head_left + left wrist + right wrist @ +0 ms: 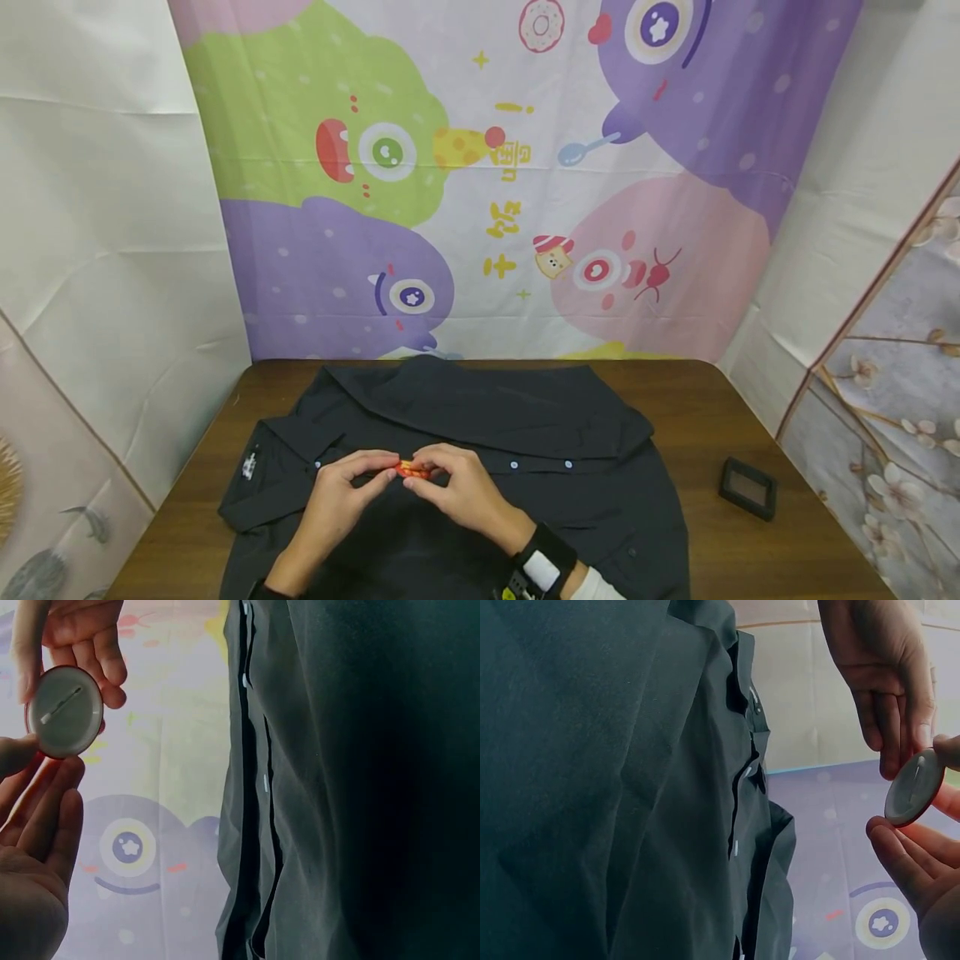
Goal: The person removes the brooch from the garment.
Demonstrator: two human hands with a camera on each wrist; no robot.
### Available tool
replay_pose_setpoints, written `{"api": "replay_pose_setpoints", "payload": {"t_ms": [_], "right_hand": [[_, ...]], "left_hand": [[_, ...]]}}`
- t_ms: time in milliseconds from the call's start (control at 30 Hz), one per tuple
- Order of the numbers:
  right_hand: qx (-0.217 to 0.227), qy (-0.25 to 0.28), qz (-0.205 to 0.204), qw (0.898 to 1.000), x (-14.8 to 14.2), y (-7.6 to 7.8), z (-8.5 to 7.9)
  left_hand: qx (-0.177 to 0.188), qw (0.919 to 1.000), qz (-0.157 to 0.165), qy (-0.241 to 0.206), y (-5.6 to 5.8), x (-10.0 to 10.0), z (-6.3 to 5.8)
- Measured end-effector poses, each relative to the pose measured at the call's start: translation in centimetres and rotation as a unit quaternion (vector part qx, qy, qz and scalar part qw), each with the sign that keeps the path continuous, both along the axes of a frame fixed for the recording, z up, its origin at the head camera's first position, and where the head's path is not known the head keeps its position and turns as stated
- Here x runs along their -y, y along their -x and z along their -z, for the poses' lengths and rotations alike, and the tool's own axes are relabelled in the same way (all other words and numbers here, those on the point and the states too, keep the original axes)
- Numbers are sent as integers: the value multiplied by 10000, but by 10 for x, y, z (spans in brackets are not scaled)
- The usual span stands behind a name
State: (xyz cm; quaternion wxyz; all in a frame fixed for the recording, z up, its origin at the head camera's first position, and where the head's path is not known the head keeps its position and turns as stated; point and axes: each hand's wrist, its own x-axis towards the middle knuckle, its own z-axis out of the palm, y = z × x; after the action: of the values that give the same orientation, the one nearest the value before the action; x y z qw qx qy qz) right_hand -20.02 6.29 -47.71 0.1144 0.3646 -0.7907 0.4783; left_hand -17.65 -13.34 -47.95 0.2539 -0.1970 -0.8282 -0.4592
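A person holds a pin-back button badge (414, 470) with both hands, and the badge is in the air over the middle of the dark button-up shirt (592, 508), apart from its fabric. The left hand (336, 498) pinches one edge of the badge between the thumb and the fingers. The right hand (468, 492) pinches the opposite edge in the same manner, so both grips are closed firmly on this one thing. From above, the badge shows red and yellow colours; in the wrist views one sees its pale round back, with a thin pin (61, 705) lying across it. Whether this pin is fastened or loose, one cannot tell. The shirt is spread on a brown wooden table (690, 408), and several white buttons (513, 465) run along its front opening, two of them just to the right of the hands. At the left part of the shirt there is a white printed mark (249, 465), too small to read. To the right of the shirt, a black rectangular frame (745, 505) lies on the table, well apart from it. Behind the shirt hangs a cloth backdrop (472, 92) with cartoon monsters. A black wrist strap (551, 546) is around the right wrist, above the lower part of the shirt.
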Motion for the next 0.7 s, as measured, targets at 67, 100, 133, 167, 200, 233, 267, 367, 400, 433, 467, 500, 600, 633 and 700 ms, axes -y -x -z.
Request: {"api": "replay_pose_setpoints", "payload": {"t_ms": [67,100,133,167,200,233,267,367,400,433,467,500,600,633,700], "right_hand": [[80,2,-19,10000,0,0,0],[115,-3,-28,9999,0,1,0],[155,-5,-39,9999,-1,1,0],[187,-15,-44,9998,-1,1,1],[220,-25,-51,9997,-1,1,1],[247,-38,-58,9997,-1,1,1],[274,-50,-62,9996,-1,1,1],[367,-59,-75,9993,-1,2,1],[382,-67,-68,9992,-1,2,1],[404,-70,-62,9991,-1,2,0],[422,-72,-60,9991,-1,3,0],[443,-79,-54,9990,-1,3,0],[568,-86,-41,9983,0,3,0],[619,-81,-48,9980,0,3,0],[700,-81,-61,9975,0,4,0]], "left_hand": [[-92,9999,22,33,0,0,0],[-135,9999,30,60,1,0,1],[-178,9998,48,84,1,0,1],[-225,9997,74,106,1,0,1],[-270,9995,99,135,1,0,2],[-338,9992,125,167,2,0,3],[-374,9990,147,187,2,0,3],[-434,9987,178,201,3,0,4],[-451,9986,178,209,3,1,4],[-473,9985,186,203,3,1,5],[-466,9985,189,196,3,1,4],[-470,9985,188,203,4,1,4],[-519,9982,235,211,4,1,3],[-522,9981,251,206,4,1,3],[-529,9980,272,215,4,1,2]]}}
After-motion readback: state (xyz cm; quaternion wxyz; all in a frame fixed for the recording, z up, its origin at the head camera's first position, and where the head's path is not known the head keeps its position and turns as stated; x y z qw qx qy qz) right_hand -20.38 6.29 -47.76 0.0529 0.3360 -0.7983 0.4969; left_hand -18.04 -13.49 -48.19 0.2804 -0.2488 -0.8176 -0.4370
